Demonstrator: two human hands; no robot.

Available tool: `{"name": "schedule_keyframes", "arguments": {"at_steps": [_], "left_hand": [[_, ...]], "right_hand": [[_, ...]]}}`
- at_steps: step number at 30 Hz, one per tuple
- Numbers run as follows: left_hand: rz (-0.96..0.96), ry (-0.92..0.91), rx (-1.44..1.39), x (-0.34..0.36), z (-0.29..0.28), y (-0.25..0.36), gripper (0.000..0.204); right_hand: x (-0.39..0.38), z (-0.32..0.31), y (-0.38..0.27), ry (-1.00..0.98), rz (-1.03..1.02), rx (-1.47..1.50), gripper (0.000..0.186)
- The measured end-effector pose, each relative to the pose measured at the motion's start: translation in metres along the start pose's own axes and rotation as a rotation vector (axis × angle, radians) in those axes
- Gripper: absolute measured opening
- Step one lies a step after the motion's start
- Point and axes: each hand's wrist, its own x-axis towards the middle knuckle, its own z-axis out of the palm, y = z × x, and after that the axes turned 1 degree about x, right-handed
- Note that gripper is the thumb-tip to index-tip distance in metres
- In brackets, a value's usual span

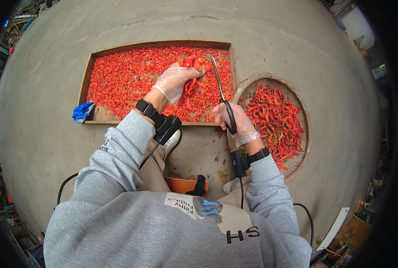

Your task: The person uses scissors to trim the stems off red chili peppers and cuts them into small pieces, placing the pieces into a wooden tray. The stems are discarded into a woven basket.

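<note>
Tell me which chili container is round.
The shallow basket on the right, holding long red chilies; the other, a wooden tray of chopped chilies, is rectangular.

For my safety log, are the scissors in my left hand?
No, your right hand holds the scissors, while your left hand holds red peppers.
</note>
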Motion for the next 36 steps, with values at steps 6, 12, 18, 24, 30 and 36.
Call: {"name": "schedule_keyframes", "arguments": {"at_steps": [6, 12, 18, 24, 30, 36], "left_hand": [[0.044, -0.021, -0.056, -0.003, 0.003, 0.002, 0.012], [0.022, 0.016, -0.016, 0.003, 0.002, -0.003, 0.017], [0.045, 0.026, -0.05, 0.005, 0.005, -0.006, 0.014], [0.004, -0.057, -0.095, 0.002, 0.004, -0.008, 0.018], [0.035, 0.007, -0.17, 0.006, 0.017, -0.019, 0.015], [0.084, 0.1, -0.184, 0.008, 0.017, -0.022, 0.013]], "right_hand": [[0.0, 0.003, 0.007, -0.06, -0.038, 0.064, 0.049], [0.002, 0.004, 0.001, -0.036, -0.036, 0.052, 0.047], [0.003, 0.005, 0.002, 0.011, -0.039, 0.068, 0.043], [0.004, 0.005, 0.003, 0.198, -0.124, 0.129, 0.036], [0.006, 0.017, 0.004, 0.259, -0.267, 0.086, 0.028], [0.005, 0.018, 0.007, 0.326, -0.195, -0.106, 0.028]]}}
